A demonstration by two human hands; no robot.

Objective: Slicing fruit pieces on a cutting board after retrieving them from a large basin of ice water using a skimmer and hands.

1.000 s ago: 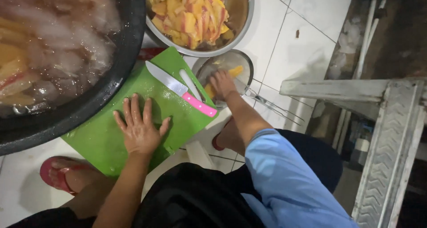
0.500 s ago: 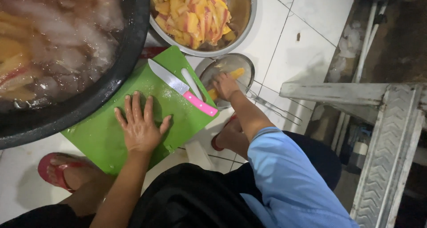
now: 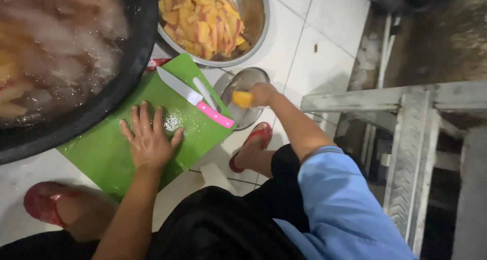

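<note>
The right hand (image 3: 263,93) gripped a yellow fruit piece (image 3: 243,98) over the small steel bowl (image 3: 253,80), while the left hand (image 3: 149,141) lay flat on the green cutting board (image 3: 101,156).

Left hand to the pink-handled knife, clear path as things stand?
Probably yes. The left hand lies flat on the green cutting board, and the knife lies on the same board just beyond its fingertips, nothing between. The right hand holds a yellow fruit piece off to the side.
</note>
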